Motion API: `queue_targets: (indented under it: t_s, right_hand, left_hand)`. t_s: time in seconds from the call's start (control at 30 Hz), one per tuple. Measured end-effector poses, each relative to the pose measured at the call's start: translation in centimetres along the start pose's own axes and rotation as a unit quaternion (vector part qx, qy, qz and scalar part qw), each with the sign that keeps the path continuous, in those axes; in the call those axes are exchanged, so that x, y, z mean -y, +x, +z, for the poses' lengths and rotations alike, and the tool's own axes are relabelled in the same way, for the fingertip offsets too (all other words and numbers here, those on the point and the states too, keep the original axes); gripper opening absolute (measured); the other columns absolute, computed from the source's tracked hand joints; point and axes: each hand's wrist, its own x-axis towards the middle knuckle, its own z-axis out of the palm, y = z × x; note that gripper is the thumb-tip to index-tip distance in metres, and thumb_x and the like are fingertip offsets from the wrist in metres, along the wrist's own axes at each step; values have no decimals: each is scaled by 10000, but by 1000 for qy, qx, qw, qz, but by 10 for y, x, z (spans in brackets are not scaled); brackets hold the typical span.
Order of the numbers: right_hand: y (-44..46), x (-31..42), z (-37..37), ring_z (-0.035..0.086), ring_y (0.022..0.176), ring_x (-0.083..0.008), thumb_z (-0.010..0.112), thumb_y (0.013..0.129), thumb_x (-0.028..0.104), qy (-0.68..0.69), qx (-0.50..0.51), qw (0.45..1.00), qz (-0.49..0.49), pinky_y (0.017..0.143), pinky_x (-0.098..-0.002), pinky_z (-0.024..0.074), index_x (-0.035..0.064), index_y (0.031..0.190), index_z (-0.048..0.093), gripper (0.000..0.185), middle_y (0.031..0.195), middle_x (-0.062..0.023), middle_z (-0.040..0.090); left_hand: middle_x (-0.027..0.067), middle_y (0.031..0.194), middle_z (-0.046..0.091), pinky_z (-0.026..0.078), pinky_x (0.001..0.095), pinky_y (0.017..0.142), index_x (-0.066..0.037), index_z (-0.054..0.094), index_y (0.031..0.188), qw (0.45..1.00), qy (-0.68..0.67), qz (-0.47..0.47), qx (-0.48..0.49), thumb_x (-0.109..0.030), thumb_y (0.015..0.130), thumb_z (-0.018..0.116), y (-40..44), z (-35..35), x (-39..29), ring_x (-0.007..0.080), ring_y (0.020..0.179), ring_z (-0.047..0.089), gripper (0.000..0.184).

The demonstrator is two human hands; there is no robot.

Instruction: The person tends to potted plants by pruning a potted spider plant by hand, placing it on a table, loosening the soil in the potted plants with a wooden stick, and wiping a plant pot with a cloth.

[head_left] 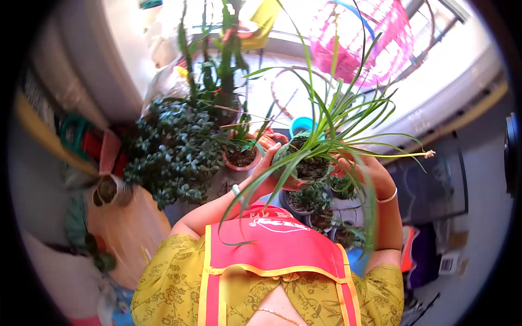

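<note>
Head view shows wooden floor (128,233), bright window (441,24), hands (266,173) holding a potted plant (312,167).

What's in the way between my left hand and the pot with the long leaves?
Nothing visible separates your left hand from the pot; they appear to touch. Long leaves only droop across the hand.

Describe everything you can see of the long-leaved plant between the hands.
The plant has long, narrow green leaves arching outward, several drooping toward the red apron; one pale stalk reaches right, ending in a light tip. It grows from dark, crumbly-looking soil in a round-mouthed pot, its wall partly hidden and its material unclear. The left hand lies against one side; the right hand is opposite, its fingers partly behind leaves.
</note>
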Motion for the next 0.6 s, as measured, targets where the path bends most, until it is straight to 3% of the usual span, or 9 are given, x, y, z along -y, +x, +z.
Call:
queue_targets:
  t_s: [0.07,0.13,0.17,0.2,0.3,0.4,0.47,0.53,0.6]
  right_hand:
    - [-13,-2,-5,568,840,-73,547,918,240,22,-26,999,-27,671,-225,464,24,1150,556,317,974,-25,615]
    - [-23,-2,-4,579,836,-74,561,909,231,27,-84,996,-26,679,-221,474,21,1105,577,287,928,-17,623]
    - [-29,6,-3,586,829,-74,567,904,220,-3,-92,996,-21,683,-218,478,18,1074,585,265,908,-14,628]
    - [-34,12,-1,592,823,-74,574,900,210,-34,-99,994,-15,687,-216,482,15,1044,593,243,887,-11,633]
    - [-40,11,8,543,725,-40,584,892,189,-42,-155,987,-18,629,-199,444,3,986,591,208,793,12,610]
    - [-50,6,14,476,647,-23,583,888,161,-42,-197,979,-33,562,-193,397,0,927,596,166,717,18,571]
    - [-57,-5,12,490,616,-23,579,880,134,-174,-213,961,0,535,-201,405,-7,862,598,144,676,-5,592]
    - [-55,-15,22,566,587,-78,573,878,166,-198,-218,955,26,540,-251,452,-10,823,597,186,655,-57,635]
    - [-50,-27,34,599,626,-114,574,879,205,-134,-106,984,53,570,-273,472,-7,838,605,218,679,-73,638]
  left_hand:
    - [116,1299,479,445,518,904,-101,397,1330,998,33,-47,6,-520,881,389,12,-20,7,307,1134,510,614]
    - [77,1246,527,483,502,844,-107,461,1281,995,102,2,9,-547,866,425,14,-3,13,268,1113,533,606]
    - [70,1259,522,493,507,819,-141,447,1297,998,24,-55,-12,-568,855,424,16,-12,12,275,1115,533,615]
    - [70,1259,522,493,507,819,-141,447,1297,998,28,-63,-10,-568,855,424,18,-16,10,275,1115,533,615]
    - [68,1300,490,415,518,929,-219,404,1331,990,52,-118,49,-612,833,425,22,-20,-3,261,1165,494,635]
    - [83,1307,482,447,533,832,-192,402,1340,995,66,-72,-5,-620,833,364,25,-10,-7,293,1107,529,665]
    - [74,1319,471,451,521,841,-190,382,1351,996,79,-47,-7,-616,836,363,27,-7,-15,288,1123,520,669]
    - [79,1329,459,445,508,872,-190,372,1355,996,80,-33,31,-612,843,360,33,-13,-25,288,1150,501,664]
    - [91,1336,448,439,493,900,-168,368,1356,996,91,-8,17,-611,850,356,37,-10,-32,297,1166,489,673]
